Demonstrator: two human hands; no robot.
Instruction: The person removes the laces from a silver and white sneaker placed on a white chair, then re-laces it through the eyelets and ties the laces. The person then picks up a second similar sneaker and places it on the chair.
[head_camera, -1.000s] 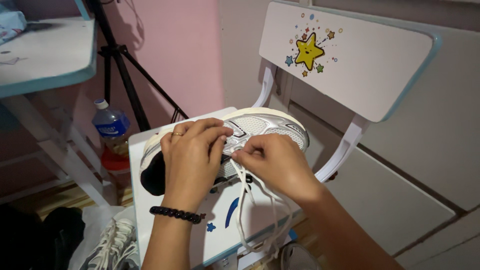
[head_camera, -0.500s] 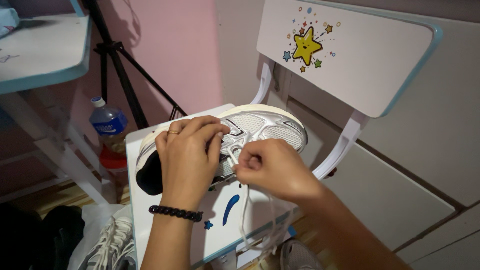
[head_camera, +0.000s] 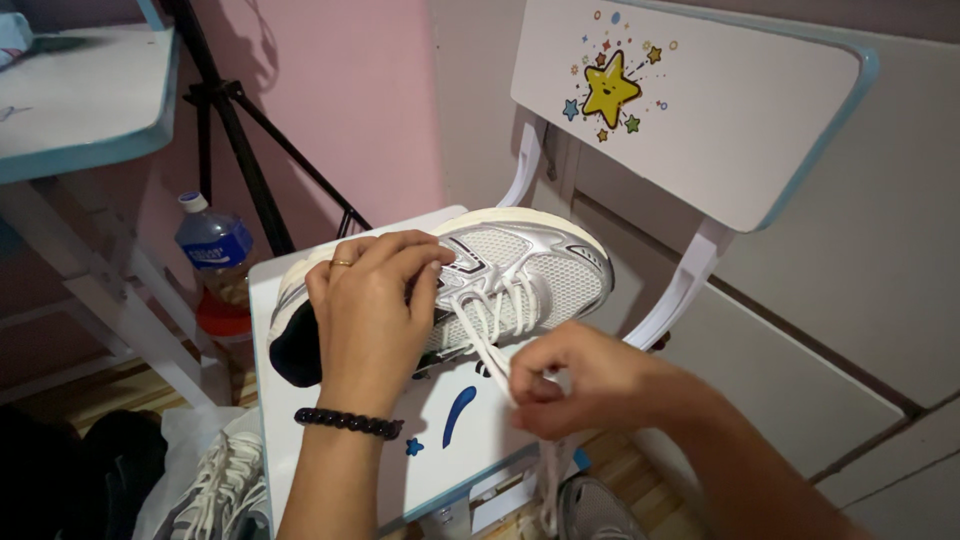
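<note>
A pink wall and a white child's chair (head_camera: 690, 120) with a yellow star on its backrest fill the view. The chair seat is largely hidden under one silver-and-white mesh sneaker (head_camera: 520, 265), which lies on its side there. A second sneaker (head_camera: 215, 490) is cut off at the lower edge, beside one blue-labelled bottle (head_camera: 212, 262). The left hand (head_camera: 375, 310) presses closed over the shoe's collar, covering it. The right hand (head_camera: 590, 380) pinches the white lace (head_camera: 487, 345), drawn taut away from the eyelets.
</note>
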